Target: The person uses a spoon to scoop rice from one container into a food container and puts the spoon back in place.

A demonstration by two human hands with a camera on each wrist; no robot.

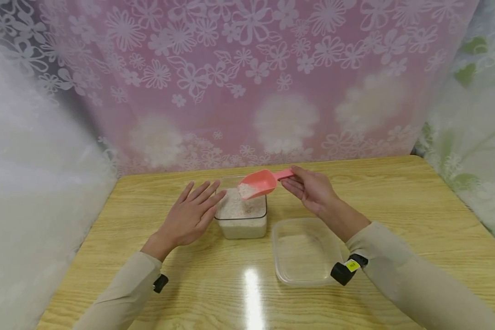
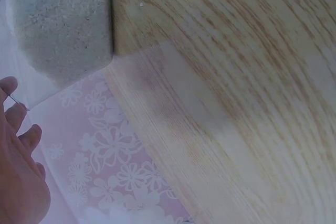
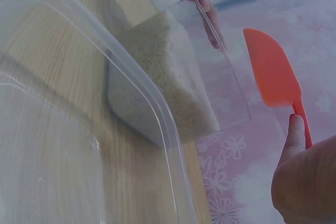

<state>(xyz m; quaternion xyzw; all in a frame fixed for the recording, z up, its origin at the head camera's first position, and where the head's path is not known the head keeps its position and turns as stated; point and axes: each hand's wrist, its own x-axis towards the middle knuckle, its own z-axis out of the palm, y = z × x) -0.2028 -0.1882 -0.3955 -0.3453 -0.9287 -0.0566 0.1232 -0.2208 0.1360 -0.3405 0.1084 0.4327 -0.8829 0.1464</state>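
Note:
My right hand point(image 1: 313, 190) grips the handle of a pink scoop point(image 1: 266, 181), with the thumb laid along it in the right wrist view. White rice point(image 1: 246, 190) lies at the scoop's front lip. The scoop is tilted over a clear, square container point(image 1: 244, 229), which holds a deep layer of rice point(image 2: 63, 24). My left hand point(image 1: 191, 215) is at the container's left side, its fingers straight and spread, fingertips at the rim. In the right wrist view, the left fingers point(image 3: 205, 3) overlap the container's upper edge.
A second clear plastic container point(image 1: 277, 256), low and wide, stands nearer on the right, under my right forearm. Both containers are on a wood-grain table point(image 1: 202, 284). A pink flowered curtain point(image 1: 231, 91) hangs behind the table's far edge, with pale curtains at the sides.

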